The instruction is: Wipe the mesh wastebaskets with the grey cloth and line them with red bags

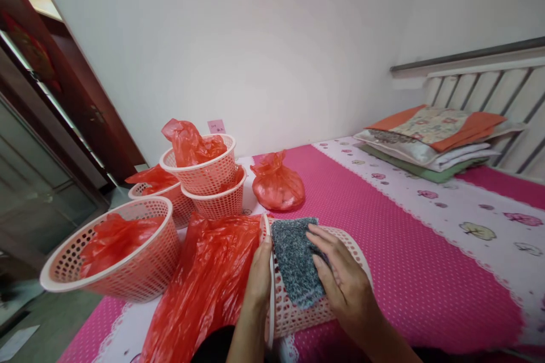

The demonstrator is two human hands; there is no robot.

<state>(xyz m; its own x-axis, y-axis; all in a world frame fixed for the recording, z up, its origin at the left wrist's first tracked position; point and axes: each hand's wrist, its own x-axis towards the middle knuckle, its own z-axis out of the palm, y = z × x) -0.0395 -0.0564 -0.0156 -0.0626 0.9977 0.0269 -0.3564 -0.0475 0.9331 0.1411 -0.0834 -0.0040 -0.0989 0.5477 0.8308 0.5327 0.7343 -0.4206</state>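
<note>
A pale pink plastic mesh basket (pixel 286 315) lies tipped on its side on the bed, its rim facing left. My left hand (pixel 258 278) grips that rim, the thumb along its edge. On the basket's upturned side lies a blue-grey, fuzzy-textured cloth (pixel 296 261). My right hand (pixel 347 283) holds the right part of the cloth against the mesh, fingers bent over it; part of the cloth is hidden beneath them. Left of the basket, a crumpled red plastic bag (pixel 208 278) spreads out close to my left forearm.
Several pink mesh baskets, including a large one (pixel 166 252) and a stacked one (pixel 204 176), hold red bags at the left. A tied red bag (pixel 279 184) sits near the wall. Folded bedding (pixel 438 125) is piled at the right on the pink bedspread (pixel 409 261).
</note>
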